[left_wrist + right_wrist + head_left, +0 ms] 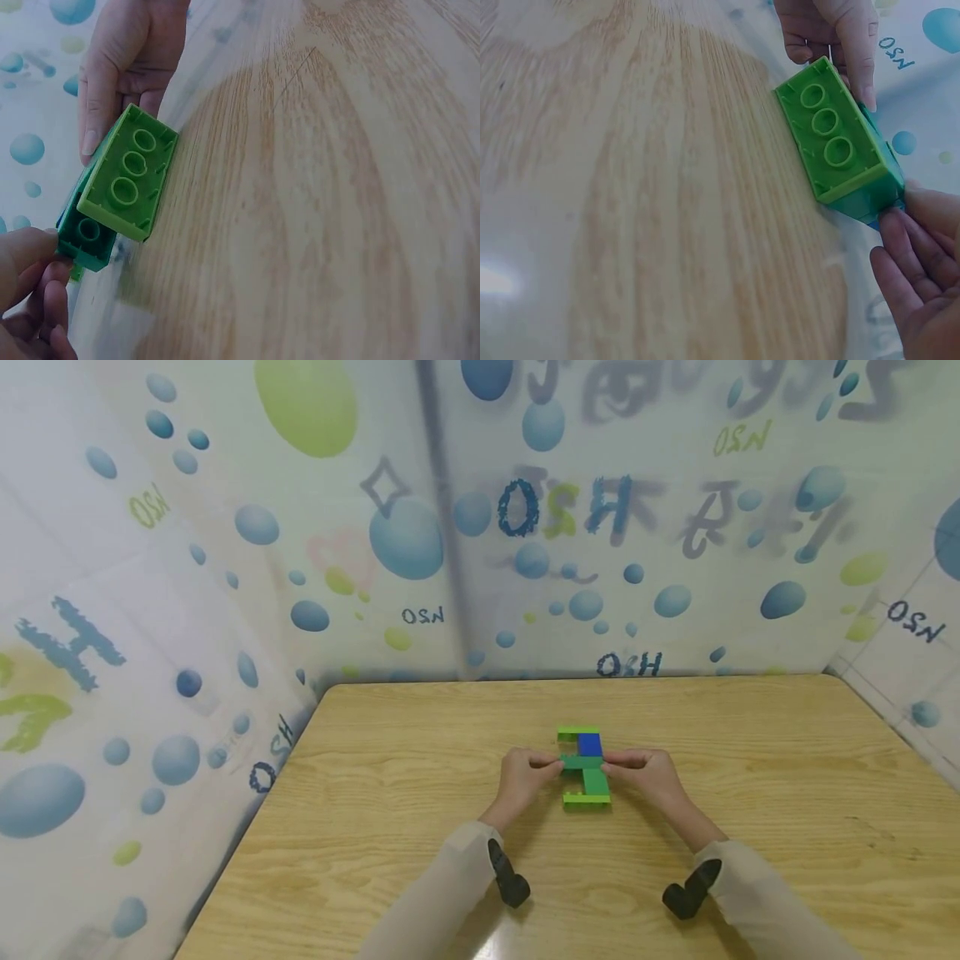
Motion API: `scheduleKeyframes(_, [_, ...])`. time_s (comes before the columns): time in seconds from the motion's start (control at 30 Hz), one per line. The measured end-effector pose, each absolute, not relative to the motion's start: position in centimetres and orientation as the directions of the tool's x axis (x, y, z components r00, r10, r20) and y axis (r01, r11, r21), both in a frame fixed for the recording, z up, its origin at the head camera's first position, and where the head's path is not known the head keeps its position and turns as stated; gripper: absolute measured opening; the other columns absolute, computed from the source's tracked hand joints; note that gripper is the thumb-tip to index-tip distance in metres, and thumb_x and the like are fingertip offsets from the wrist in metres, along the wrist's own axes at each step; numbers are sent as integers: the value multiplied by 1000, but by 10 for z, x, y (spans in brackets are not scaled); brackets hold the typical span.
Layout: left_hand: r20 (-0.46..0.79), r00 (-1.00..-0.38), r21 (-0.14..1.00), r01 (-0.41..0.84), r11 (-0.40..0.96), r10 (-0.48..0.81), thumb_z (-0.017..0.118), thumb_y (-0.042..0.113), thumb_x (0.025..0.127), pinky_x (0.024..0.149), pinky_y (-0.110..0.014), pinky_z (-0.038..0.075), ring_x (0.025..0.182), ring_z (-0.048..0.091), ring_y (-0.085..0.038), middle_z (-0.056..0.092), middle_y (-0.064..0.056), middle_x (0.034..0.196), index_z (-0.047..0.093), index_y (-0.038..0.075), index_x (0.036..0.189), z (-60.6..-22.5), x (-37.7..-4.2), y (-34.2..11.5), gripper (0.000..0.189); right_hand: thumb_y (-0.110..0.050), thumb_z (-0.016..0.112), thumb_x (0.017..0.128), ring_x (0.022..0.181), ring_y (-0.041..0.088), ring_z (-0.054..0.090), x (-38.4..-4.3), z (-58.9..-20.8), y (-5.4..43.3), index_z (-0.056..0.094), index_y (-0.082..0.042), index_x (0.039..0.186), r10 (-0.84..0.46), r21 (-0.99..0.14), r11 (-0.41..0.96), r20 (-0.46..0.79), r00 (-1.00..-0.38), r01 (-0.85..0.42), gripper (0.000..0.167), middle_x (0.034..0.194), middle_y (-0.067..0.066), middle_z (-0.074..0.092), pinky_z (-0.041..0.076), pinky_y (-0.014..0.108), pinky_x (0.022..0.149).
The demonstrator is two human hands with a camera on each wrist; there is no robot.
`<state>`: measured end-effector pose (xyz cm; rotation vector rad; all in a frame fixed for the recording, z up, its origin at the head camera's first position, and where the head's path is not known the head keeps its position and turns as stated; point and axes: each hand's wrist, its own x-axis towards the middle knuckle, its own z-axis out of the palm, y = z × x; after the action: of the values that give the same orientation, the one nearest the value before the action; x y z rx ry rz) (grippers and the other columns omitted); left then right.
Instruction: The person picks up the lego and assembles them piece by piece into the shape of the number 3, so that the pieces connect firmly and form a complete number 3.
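Both hands hold a joined set of toy building bricks between them over the table. A dark green brick [582,762] spans the middle, with a blue brick [590,744] beyond it and another green brick [596,782] nearer the body. Lime green bricks [129,174] form the two ends; the near one shows its hollow underside with round tubes in both wrist views. My left hand [521,779] pinches the left end of the middle brick between thumb and fingers. From the right side my right hand [649,774] pinches the set near the middle and blue bricks.
The wooden table [375,793] extends all around the bricks. Behind it and to the left hangs a pale curtain [480,585] printed with blue and green drops. Dark straps with a knob [510,881] sit on both wrists over light sleeves [442,893].
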<state>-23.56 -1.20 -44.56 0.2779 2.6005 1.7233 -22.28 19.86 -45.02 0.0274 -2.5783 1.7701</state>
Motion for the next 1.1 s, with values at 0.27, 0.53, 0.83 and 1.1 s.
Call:
scheduleKeyframes(0.27, [66, -985, 910, 124, 396, 157, 70, 15, 81, 63, -21, 47, 75, 60, -8, 69, -4, 82, 73, 3, 86, -449, -236, -14, 13, -19, 72, 80, 93, 19, 60, -223, -454, 198, 68, 1, 103, -29, -927, 373, 31, -999, -39, 31, 103, 14, 65, 47, 22, 71])
scheduleKeyframes(0.53, [49, -987, 912, 107, 396, 155, 70, 15, 81, 58, -21, 46, 68, 59, -6, 69, -3, 80, 73, 3, 86, -451, -236, -13, 13, -22, 72, 81, 97, 24, 59, -222, -458, 198, 68, 0, 103, -14, -918, 395, 24, -1000, -28, 31, 103, 12, 66, 47, 24, 75])
scheduleKeyframes(0.83, [15, -981, 913, 92, 399, 191, 68, 18, 84, 59, -22, 47, 70, 58, -6, 67, 0, 83, 72, 5, 89, -452, -236, -17, 15, -22, 67, 85, 93, 18, 61, -222, -459, 202, 65, 4, 108, -58, -930, 367, 4, -998, -26, 35, 105, 15, 65, 48, 23, 73])
scheduleKeyframes(1.1, [14, -980, 879, 108, 464, 201, 59, 21, 90, 59, -25, 47, 72, 57, -13, 63, -1, 84, 69, 4, 97, -446, -237, -45, 20, -30, 57, 91, 94, 23, 62, -227, -447, 237, 56, 10, 117, -106, -929, 370, -30, -994, -11, 47, 106, 20, 63, 50, 29, 76])
